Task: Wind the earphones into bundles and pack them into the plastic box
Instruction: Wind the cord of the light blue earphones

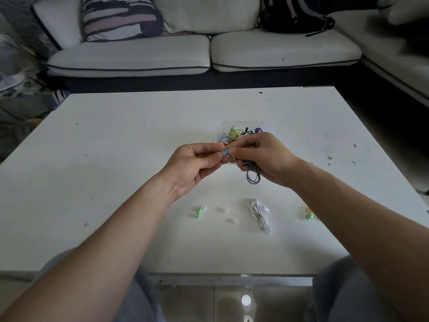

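1. We work over a matte white table (116, 135), scuffed and speckled.
2. Our left hand (195, 166) pinches a rounded pale blue earbud (224, 154); our right hand (262, 156) curls round the blue earphones (252, 176), whose thin cord loops hang at six o'clock.
3. The clear plastic box (269, 129), at twelve o'clock of the hands, holds tangled coloured bundles.
4. We judge the winding nearly finished; next the bud needs tucking in, keeping the springy loops together.
5. Glossy white earphones (261, 214) lie at six o'clock, not yet packed.
6. Small soft ear tips (224, 209) lie at seven o'clock.

Head view, facing forward-down over table (139, 135) (close, wide-angle).
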Available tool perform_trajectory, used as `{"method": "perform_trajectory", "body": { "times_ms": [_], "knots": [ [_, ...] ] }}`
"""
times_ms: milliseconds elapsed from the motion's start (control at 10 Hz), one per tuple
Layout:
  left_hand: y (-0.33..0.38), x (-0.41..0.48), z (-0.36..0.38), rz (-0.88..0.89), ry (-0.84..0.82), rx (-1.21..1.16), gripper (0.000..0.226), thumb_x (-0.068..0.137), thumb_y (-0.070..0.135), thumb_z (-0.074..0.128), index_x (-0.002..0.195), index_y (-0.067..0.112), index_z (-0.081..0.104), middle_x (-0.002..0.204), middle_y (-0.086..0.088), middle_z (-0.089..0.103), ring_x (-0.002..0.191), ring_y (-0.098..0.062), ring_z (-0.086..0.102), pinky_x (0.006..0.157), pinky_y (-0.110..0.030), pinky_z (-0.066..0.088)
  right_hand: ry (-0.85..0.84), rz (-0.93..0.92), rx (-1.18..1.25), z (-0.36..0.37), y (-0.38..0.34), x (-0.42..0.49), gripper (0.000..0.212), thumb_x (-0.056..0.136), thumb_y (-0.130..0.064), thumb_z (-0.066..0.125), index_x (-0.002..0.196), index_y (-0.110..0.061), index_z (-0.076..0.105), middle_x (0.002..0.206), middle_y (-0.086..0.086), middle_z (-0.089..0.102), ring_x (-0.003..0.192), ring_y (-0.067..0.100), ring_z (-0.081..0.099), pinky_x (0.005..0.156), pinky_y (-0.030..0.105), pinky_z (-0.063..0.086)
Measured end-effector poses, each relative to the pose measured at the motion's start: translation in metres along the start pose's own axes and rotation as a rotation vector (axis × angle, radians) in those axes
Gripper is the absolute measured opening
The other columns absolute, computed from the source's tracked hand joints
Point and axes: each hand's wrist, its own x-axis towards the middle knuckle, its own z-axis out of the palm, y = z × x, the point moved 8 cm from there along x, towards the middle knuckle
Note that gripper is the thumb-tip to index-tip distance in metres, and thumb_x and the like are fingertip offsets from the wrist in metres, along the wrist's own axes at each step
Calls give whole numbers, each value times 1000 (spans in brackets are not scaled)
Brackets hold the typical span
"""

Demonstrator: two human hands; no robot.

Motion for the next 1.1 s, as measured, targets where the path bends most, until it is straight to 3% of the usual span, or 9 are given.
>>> {"method": "perform_trajectory", "body": {
  "times_ms": [200,500,800,1100],
  "knots": [
    [-3,1,0,-5,8,19,20,86,-12,60,95,2,70,84,-11,75,76,-18,73,72,-20,58,31,-25,-89,-4,-3,0,6,89,-4,70,89,-2,76,75,12,66,62,14,54,60,26,44],
    [-1,0,2,0,-5,4,20,86,-12,60,95,3,70,85,-10,75,77,-18,74,72,-19,58,-30,35,31,-1,2,-2,12,94,0,62,92,-1,74,79,12,63,64,14,52,61,24,43],
    [-4,0,1,0,-1,78,20,85,-11,62,93,4,71,84,-9,75,77,-18,74,71,-20,58,38,-25,-143,-5,-2,-2,8,90,1,67,94,3,74,73,10,67,59,13,56,59,26,45],
    [-2,2,1,3,-18,58,20,86,-11,61,96,3,71,86,-10,75,79,-18,74,73,-20,57,-31,64,17,-2,5,-3,12,93,-1,63,98,3,73,78,11,63,65,14,52,61,23,43]
  ]
}}
